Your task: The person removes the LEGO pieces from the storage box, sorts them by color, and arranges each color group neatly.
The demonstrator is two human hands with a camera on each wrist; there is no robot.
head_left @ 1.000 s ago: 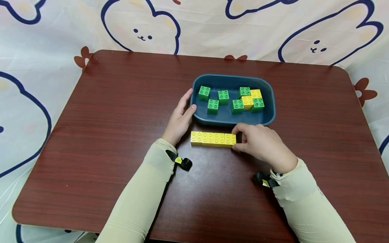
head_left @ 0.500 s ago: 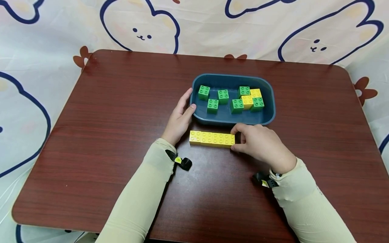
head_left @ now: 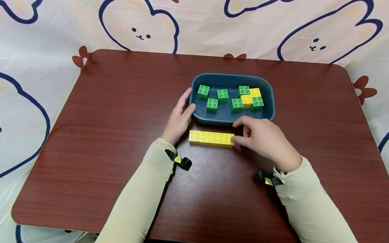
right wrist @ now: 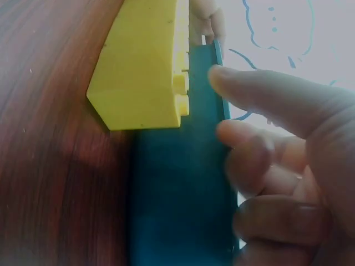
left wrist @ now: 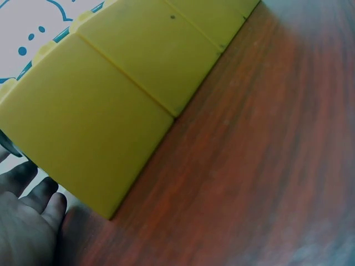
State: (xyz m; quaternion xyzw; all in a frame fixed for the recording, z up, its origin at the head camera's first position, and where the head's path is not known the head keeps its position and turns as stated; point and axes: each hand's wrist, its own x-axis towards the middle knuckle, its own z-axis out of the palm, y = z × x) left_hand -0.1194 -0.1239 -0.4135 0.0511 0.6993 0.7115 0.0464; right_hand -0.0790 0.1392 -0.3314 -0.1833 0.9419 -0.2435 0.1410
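Observation:
My left hand point(head_left: 178, 119) rests against the left end of a dark blue tray point(head_left: 229, 79), its fingers fairly straight and its thumb at the rim. In front of the tray, a row of yellow toy bricks point(head_left: 211, 138) lies end to end on the table. My right hand point(head_left: 265, 137) is just over the right end of this row. In the right wrist view, thumb and forefinger stand apart from each other, with a gap between them and the yellow bricks point(right wrist: 138, 61). The left wrist view shows the row's side point(left wrist: 94, 116) close up.
Several green bricks point(head_left: 223, 97) and two yellow bricks point(head_left: 247, 101) lie in the tray, some touching. The brown table point(head_left: 106, 135) backs onto a hanging cloth point(head_left: 209, 30) with cartoon prints.
My right hand has let go of the right end of the yellow brick row and lifted slightly up and away. The left hand stays at the tray.

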